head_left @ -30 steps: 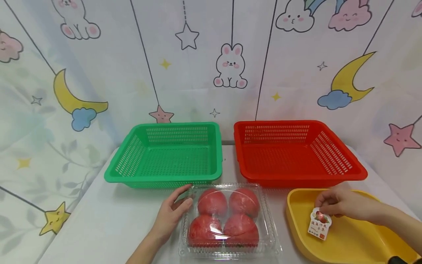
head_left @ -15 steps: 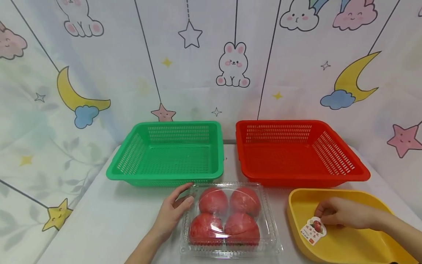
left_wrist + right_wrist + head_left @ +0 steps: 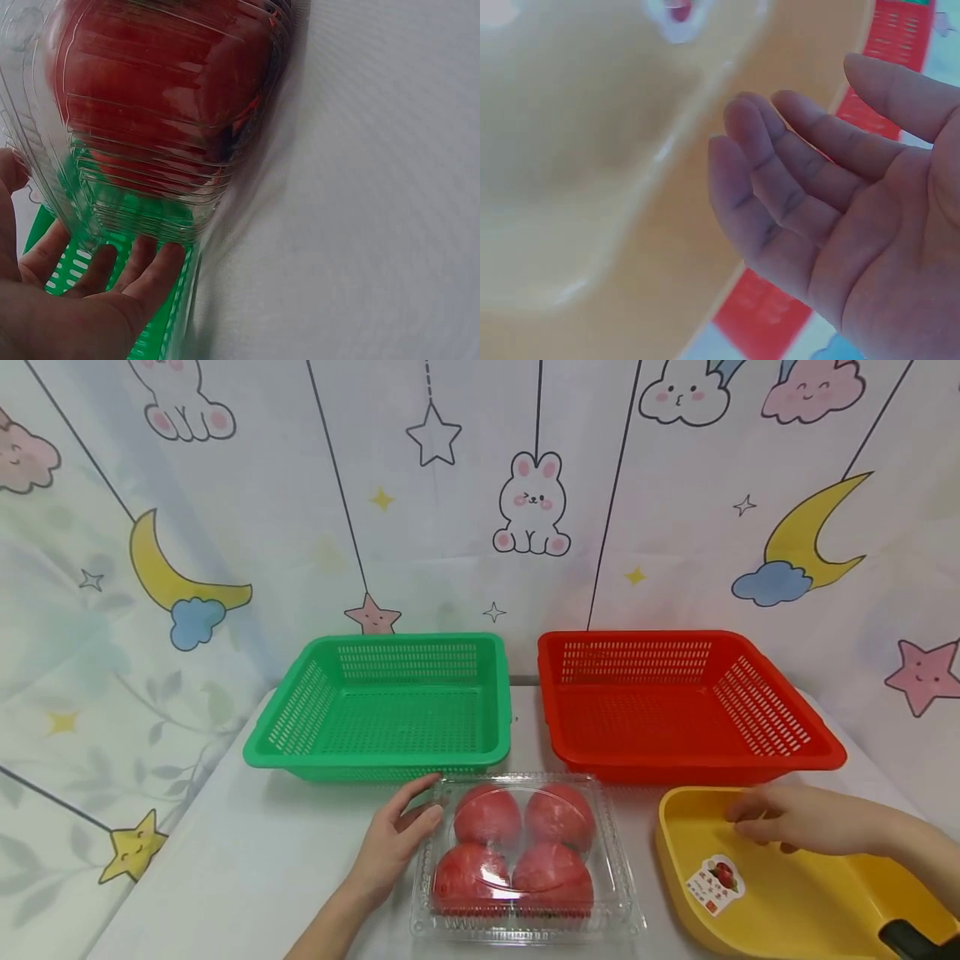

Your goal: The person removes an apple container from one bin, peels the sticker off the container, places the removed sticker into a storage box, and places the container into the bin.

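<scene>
In the head view, my left hand (image 3: 390, 843) rests against the left side of a clear plastic clamshell box (image 3: 617, 893) holding several red round fruits (image 3: 553, 878) that look like apples. The left wrist view shows the fingers (image 3: 154, 274) of that hand, fairly straight, touching the box's ridged edge. Over the yellow tray (image 3: 802, 902), my right hand (image 3: 798, 820) holds nothing, its fingers loosely bent, as the right wrist view also shows. A small white label card (image 3: 716, 885) with a red fruit picture and red writing lies in the tray, just left of the hand.
A green perforated basket (image 3: 405, 727) stands behind the box, and a red perforated basket (image 3: 652, 727) stands beside it to the right. Something black (image 3: 911, 939) pokes in at the lower right. A patterned cloth (image 3: 450, 527) hangs behind the white table (image 3: 247, 877).
My right hand has moved the label card left and down in the tray, let go of it and drawn back a little. My left hand stays at the box.
</scene>
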`<action>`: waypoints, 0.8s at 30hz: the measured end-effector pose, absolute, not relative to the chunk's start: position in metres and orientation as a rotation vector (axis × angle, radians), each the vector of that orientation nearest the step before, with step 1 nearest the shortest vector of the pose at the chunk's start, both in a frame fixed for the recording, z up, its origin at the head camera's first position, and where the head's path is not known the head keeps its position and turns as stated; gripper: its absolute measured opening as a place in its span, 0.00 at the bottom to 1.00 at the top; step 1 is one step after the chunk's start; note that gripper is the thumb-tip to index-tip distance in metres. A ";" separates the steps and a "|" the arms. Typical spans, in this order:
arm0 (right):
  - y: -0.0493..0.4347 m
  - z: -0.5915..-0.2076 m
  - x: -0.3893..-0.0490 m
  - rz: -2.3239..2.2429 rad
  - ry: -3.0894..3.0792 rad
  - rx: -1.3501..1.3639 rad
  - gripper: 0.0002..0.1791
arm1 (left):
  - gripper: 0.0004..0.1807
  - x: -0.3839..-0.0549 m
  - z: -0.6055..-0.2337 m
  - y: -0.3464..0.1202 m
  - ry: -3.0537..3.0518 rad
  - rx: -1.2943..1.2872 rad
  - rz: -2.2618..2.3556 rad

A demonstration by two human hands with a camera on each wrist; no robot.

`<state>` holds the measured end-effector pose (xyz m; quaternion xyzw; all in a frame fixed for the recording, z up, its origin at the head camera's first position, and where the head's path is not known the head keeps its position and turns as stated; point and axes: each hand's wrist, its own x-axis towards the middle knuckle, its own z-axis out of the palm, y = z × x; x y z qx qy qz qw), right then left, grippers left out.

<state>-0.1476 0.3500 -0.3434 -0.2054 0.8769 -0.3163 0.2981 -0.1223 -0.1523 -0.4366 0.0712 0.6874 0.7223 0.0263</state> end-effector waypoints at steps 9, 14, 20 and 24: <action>0.311 -0.321 -0.143 -0.819 2.544 -0.780 0.14 | 0.26 -0.123 -0.435 -0.152 2.120 0.209 2.246; 0.280 -0.309 -0.139 -0.917 2.630 -0.808 0.16 | 0.26 -0.122 -0.437 -0.154 2.139 0.189 2.235; 0.239 -0.307 -0.136 -1.142 2.608 -0.841 0.20 | 0.27 -0.122 -0.437 -0.154 2.140 0.202 2.233; 0.220 -0.311 -0.133 -1.261 2.605 -0.810 0.22 | 0.26 -0.121 -0.435 -0.150 2.110 0.228 2.256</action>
